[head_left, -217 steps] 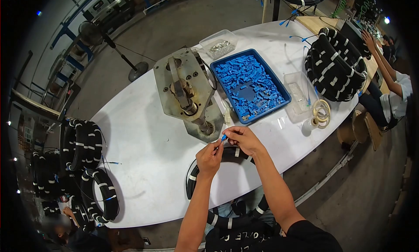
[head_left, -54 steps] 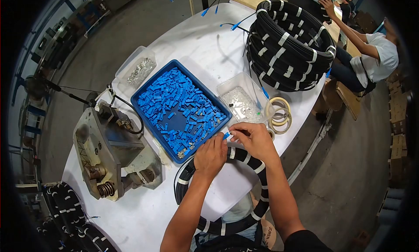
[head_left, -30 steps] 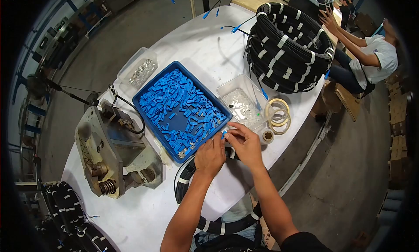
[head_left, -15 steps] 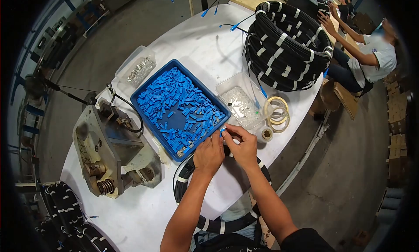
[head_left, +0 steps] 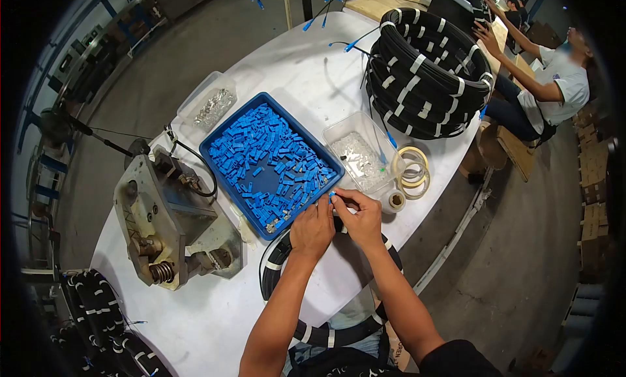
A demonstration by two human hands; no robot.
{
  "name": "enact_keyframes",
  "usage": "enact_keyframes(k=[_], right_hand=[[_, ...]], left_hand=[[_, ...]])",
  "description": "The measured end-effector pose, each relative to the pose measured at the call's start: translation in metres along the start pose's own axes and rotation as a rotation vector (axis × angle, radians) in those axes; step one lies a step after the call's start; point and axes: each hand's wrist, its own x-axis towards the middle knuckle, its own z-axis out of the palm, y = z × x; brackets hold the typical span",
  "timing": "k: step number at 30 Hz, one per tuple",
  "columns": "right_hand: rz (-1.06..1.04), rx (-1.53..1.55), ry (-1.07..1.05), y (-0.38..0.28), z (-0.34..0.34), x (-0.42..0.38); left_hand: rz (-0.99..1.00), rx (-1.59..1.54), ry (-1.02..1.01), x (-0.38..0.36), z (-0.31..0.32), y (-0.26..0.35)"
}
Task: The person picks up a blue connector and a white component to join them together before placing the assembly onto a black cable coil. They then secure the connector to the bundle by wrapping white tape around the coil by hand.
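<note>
A small blue connector piece point(head_left: 332, 194) shows between my fingertips, just off the near right edge of a blue tray point(head_left: 270, 235). My right hand point(head_left: 362, 218) pinches it between thumb and finger. Close against it, my left hand point(head_left: 312, 232) is closed with its fingers pressed together; what they grip is hidden. Beneath my hands and forearms lies a black cable coil point(head_left: 272, 271) with white tape bands, reaching over the table edge to my lap. Loose blue connector housings point(head_left: 251, 142) fill much of the tray.
Clear plastic tubs point(head_left: 357, 152) of small parts flank the tray, with tape rolls point(head_left: 412, 168) at right. A metal press-like fixture point(head_left: 173, 230) stands left. Taped black coils point(head_left: 427, 77) are stacked at the back right. A co-worker point(head_left: 554, 83) sits beyond, hands on a black device.
My hands stay together at the same spot with hardly any movement. The view has shifted slightly.
</note>
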Motion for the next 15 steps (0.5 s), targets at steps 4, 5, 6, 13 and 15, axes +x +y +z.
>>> enact_keyframes(k=[4, 5, 6, 13, 15], right_hand=[[0.001, 0.035, -0.008, 0.002, 0.002, 0.001], [-0.021, 0.034, 0.002, 0.002, 0.003, 0.002], [-0.043, 0.033, 0.013, -0.001, 0.004, 0.002], [-0.037, -0.029, -0.012, 0.010, 0.004, 0.006], [0.039, 0.041, -0.075, 0.016, -0.003, 0.008]], left_hand=[[-0.044, -0.022, -0.030, 0.002, -0.006, 0.005], [-0.047, -0.035, -0.029, 0.002, -0.003, 0.004], [-0.050, -0.049, -0.029, 0.003, -0.004, 0.004], [-0.069, -0.195, -0.018, 0.001, -0.017, 0.006], [-0.118, -0.266, -0.065, -0.004, -0.026, 0.004]])
